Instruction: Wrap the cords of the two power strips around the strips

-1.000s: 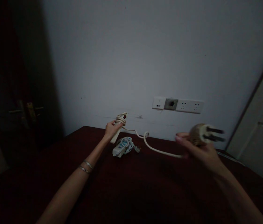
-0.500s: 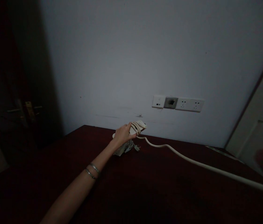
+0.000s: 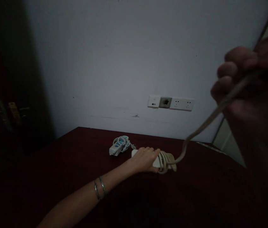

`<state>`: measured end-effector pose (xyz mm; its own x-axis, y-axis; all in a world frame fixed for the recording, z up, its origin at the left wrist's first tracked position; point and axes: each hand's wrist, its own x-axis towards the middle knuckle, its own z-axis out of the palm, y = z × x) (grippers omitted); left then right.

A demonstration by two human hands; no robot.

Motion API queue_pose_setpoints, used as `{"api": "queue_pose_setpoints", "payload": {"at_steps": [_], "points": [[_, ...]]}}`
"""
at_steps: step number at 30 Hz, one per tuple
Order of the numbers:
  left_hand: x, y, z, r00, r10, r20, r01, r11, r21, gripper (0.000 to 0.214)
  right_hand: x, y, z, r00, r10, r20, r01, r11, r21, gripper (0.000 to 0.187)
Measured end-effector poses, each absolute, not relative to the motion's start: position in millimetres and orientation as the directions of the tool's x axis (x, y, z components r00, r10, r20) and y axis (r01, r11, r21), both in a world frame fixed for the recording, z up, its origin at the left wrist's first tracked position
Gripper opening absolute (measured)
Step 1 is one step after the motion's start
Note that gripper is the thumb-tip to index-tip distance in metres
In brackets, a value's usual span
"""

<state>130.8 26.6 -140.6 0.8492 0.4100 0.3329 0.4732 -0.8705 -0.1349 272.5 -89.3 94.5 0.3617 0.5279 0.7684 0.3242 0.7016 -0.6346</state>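
My left hand (image 3: 145,159) is closed round a cream power strip (image 3: 159,161) that lies low over the dark red table (image 3: 76,164), with a few turns of its cord wound round its right end. The cream cord (image 3: 210,118) rises from those turns up to the right. My right hand (image 3: 245,76) is close to the camera, blurred and dark, with its fingers curled round that cord. The plug is not in sight.
A second, white power strip with its bundled cord (image 3: 119,145) lies on the table just behind my left hand. A row of wall sockets (image 3: 170,103) sits on the pale wall. A dark door with a handle (image 3: 7,112) is at left, a light door at right.
My left hand has brought the power strip down and to the right, in front of the white strip. My right hand has swung out right and then up high near the camera, drawing the cord with it.
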Motion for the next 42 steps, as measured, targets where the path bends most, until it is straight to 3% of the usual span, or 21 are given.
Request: {"api": "queue_pose_setpoints", "payload": {"at_steps": [2, 4, 6, 9, 12, 15, 17, 20, 22, 25, 28, 30, 33, 36, 39, 42], "points": [[138.1, 6.5, -142.3, 0.914, 0.281, 0.294, 0.336, -0.929, -0.155, 0.077, 254.0, -77.7, 111.0, 0.423, 0.526, 0.738, 0.225, 0.728, -0.648, 0.054], [143.0, -11.6, -142.3, 0.951, 0.164, 0.262, 0.213, -0.962, -0.171, 0.076, 249.3, -57.7, 117.5, 0.532, 0.590, 0.607, 0.019, 0.709, -0.705, 0.046], [145.1, -25.0, -140.4, 0.968, 0.068, 0.241, 0.112, -0.978, -0.176, 0.078, 258.7, -32.6, 116.0, 0.565, 0.577, 0.590, 0.023, 0.703, -0.710, 0.042], [143.3, -35.3, -134.8, 0.971, -0.032, 0.237, 0.005, -0.988, -0.154, 0.082, 287.8, 6.0, 106.1, 0.599, 0.487, 0.636, 0.226, 0.659, -0.717, 0.038], [136.5, -37.9, -126.3, 0.965, -0.085, 0.248, -0.064, -0.993, -0.095, 0.083, 318.6, 37.4, 91.3, 0.551, 0.386, 0.740, 0.536, 0.516, -0.668, 0.047], [126.6, -38.7, -115.3, 0.963, -0.118, 0.243, -0.119, -0.993, -0.011, 0.082, 343.8, 57.5, 68.9, 0.544, 0.344, 0.765, 0.624, 0.444, -0.643, 0.048], [119.6, -39.4, -107.1, 0.958, -0.134, 0.253, -0.154, -0.986, 0.060, 0.084, 357.8, 65.6, 48.7, 0.497, 0.299, 0.814, 0.756, 0.310, -0.576, 0.048], [110.4, -40.5, -94.6, 0.949, -0.115, 0.292, -0.177, -0.965, 0.193, 0.090, 375.0, 73.2, 14.1, 0.412, 0.319, 0.853, 0.851, 0.199, -0.486, 0.046], [105.9, -40.9, -87.3, 0.946, -0.077, 0.315, -0.166, -0.950, 0.264, 0.088, 381.9, 75.9, -8.2, 0.443, 0.355, 0.823, 0.839, 0.159, -0.520, 0.045], [101.6, -40.8, -79.5, 0.942, 0.041, 0.332, -0.076, -0.941, 0.330, 0.082, 382.1, 74.9, -35.3, 0.568, 0.438, 0.697, 0.699, 0.191, -0.689, 0.043], [98.5, -37.9, -74.4, 0.927, 0.165, 0.337, 0.024, -0.922, 0.385, 0.094, 371.4, 66.9, -52.7, 0.634, 0.655, 0.412, 0.283, 0.300, -0.911, 0.035], [96.1, -33.3, -71.7, 0.917, 0.214, 0.337, 0.056, -0.905, 0.422, 0.104, 362.6, 58.7, -59.0, 0.591, 0.746, 0.307, 0.086, 0.320, -0.944, 0.026], [91.6, -21.2, -69.6, 0.906, 0.252, 0.341, 0.045, -0.856, 0.515, 0.104, 353.9, 45.8, -62.8, 0.519, 0.815, 0.259, -0.179, 0.400, -0.899, 0.015], [87.7, -5.4, -71.9, 0.906, 0.255, 0.337, -0.034, -0.751, 0.660, 0.095, 351.3, 36.7, -64.1, 0.485, 0.833, 0.267, -0.449, 0.499, -0.741, 0.008], [86.7, 7.0, -78.1, 0.920, 0.231, 0.317, -0.094, -0.655, 0.750, 0.091, 348.3, 35.1, -65.8, 0.611, 0.738, 0.285, -0.460, 0.625, -0.631, 0.015], [90.7, 10.0, -86.4, 0.947, 0.211, 0.242, -0.046, -0.657, 0.752, 0.096, 341.4, 41.4, -68.9, 0.753, 0.596, 0.279, -0.360, 0.728, -0.584, 0.021]]}}
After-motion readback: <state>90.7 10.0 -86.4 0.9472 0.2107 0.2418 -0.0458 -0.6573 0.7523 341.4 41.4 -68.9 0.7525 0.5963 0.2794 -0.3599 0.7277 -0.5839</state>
